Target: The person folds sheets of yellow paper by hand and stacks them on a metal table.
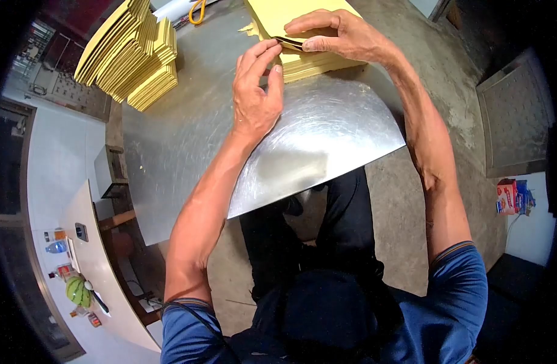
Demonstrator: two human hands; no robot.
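A thick stack of yellow paper sheets (312, 68) lies at the top of the metal table. At its near left corner my left hand (257, 91) has bent fingers on the paper edge, with the thumb lower against the side. My right hand (351, 39) is over the near edge, its fingers stretched out and the thumb apart from them, touching the paper. Between the two hands shows a thin dark strip (289, 43); whether it is a gap under a lifted sheet or a separate object, I cannot tell.
Folded yellow paper bundles (136, 54) stand at the table's upper left. Yellow-handled scissors (196, 12) lie beyond them. The shiny metal tabletop (193, 133) ends just before my knees. On the left, a side table (117, 291) bears bananas (78, 292) and bottles.
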